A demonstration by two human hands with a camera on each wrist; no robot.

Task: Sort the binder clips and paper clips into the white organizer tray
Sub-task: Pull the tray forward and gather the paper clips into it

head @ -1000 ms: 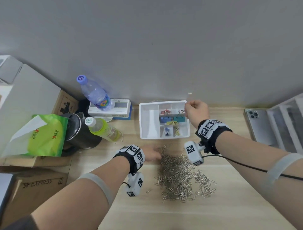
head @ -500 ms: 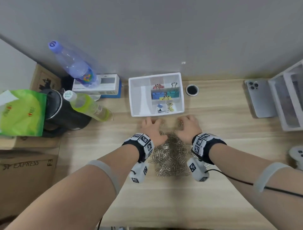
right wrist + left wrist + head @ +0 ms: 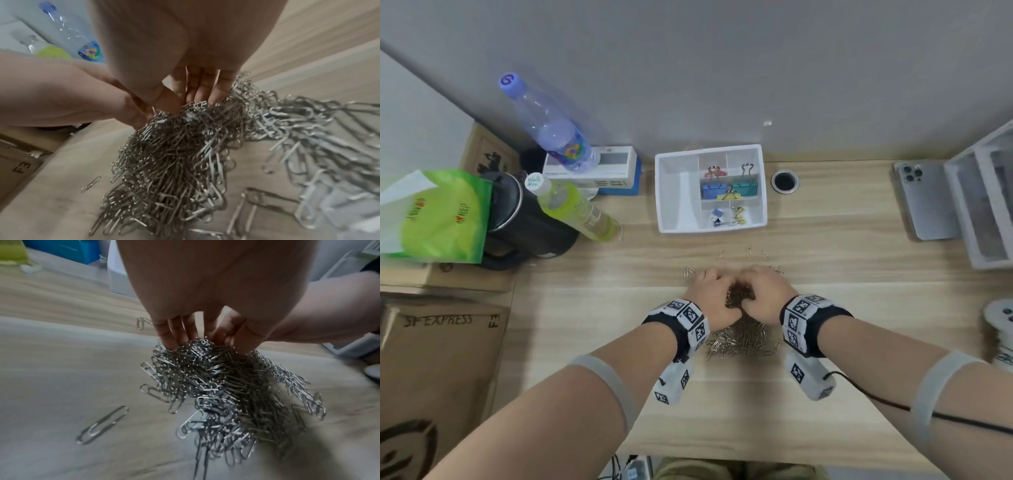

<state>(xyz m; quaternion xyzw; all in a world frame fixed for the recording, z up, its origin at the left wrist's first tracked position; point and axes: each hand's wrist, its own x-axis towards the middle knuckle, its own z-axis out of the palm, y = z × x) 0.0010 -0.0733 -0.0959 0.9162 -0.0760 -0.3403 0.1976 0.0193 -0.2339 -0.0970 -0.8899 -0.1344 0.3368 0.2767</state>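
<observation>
The white organizer tray [image 3: 677, 192] stands at the back of the desk. Blue, teal and yellow binder clips [image 3: 728, 192] sit in its right compartments, with smaller clips in the two front ones; its big left compartment is bare. In front of it lies a heap of silver paper clips [image 3: 743, 342] [image 3: 226, 394] [image 3: 174, 154]. My left hand [image 3: 710, 294] [image 3: 197, 340] and right hand [image 3: 765, 293] [image 3: 197, 99] meet at the heap's far end, fingers curled into a clump of clips squeezed between them.
Loose paper clips [image 3: 748, 251] lie between the hands and the tray. To the left are a green bottle [image 3: 575, 209], a black kettle [image 3: 527, 219], a clear bottle [image 3: 551, 126] and cardboard boxes. A cable hole [image 3: 785, 181], a phone [image 3: 924, 202] and a white rack [image 3: 986, 202] are to the right.
My right hand came back from the tray to the heap. Both hands then slid together and closed on a clump of paper clips; the heap is bunched tighter.
</observation>
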